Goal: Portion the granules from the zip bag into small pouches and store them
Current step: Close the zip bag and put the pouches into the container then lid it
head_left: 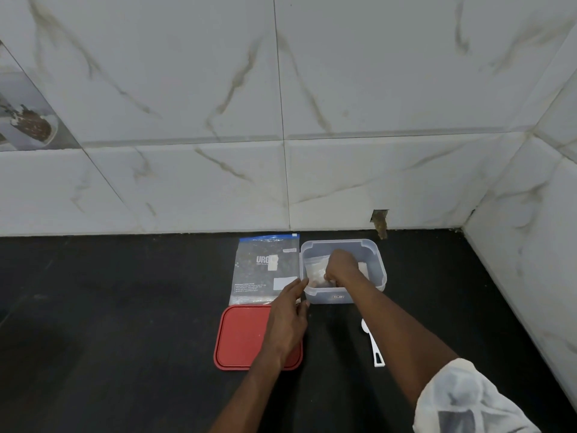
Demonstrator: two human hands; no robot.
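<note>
Looking from the left, I see the black counter (125, 307) that runs up to the wall of white marble-pattern tiles (187, 120). The red lid (243, 339) lies flat on it, near to me. Just behind the lid, the zip bag (265, 270) lies flat too, and its blue zip strip is at the far edge, close to the wall. The near edge of the bag meets the far edge of the lid.

My left hand (288, 320) reaches over the right part of the lid. Its fingers are straight and hold nothing, and the fingertips come to the near left corner of the clear container (379, 270). If they really touch the corner, I cannot tell.

The container stands just beside the zip bag, on its right, with no lid on it. Inside, at the left side, there is a small pouch (313, 270) with pale granules in it. My right hand (342, 267) is down inside the container with the knuckles up. Its fingers are curled and grip this pouch at its right side. Something white also shows behind the hand, but I cannot say what it is.

More to the right and nearer to me, a white spoon (373, 345) lies on the counter, apart from the container. At the bottom right is my white sleeve (468, 401).
</note>
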